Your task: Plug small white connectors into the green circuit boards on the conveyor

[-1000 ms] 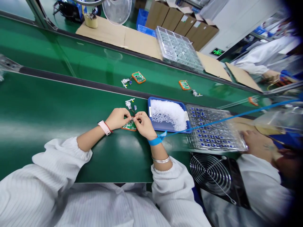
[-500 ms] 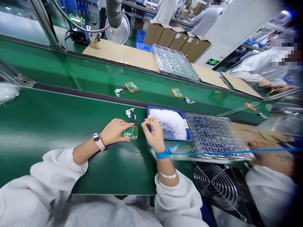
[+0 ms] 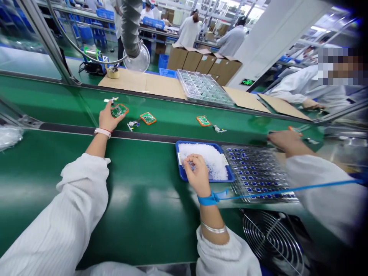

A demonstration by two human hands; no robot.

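Observation:
My left hand [image 3: 107, 118] reaches over the conveyor belt, its fingers closed on an orange-edged green circuit board [image 3: 120, 110]. A small white connector part [image 3: 111, 100] shows just beyond the fingertips. Right of that hand, a second circuit board [image 3: 148, 118] lies on the belt beside its white part [image 3: 133, 125]. My right hand [image 3: 197, 172] is above the near left side of a blue tray [image 3: 180, 173] of small white pieces [image 3: 215, 163]. Its fingers are curled into a pinch; whether something tiny is between them cannot be seen.
Right of the blue tray lies a clear blister tray [image 3: 253, 174] with blue parts. A co-worker's hand [image 3: 284, 141] reaches over it toward the belt. Another circuit board [image 3: 203, 121] lies on the belt. A fan guard [image 3: 270, 241] is low on the right; a fume hose [image 3: 131, 28] hangs ahead.
My left hand has carried the circuit board from the bench forward and left to the belt. My right hand has shifted over the blue tray. The co-worker's hand has moved forward.

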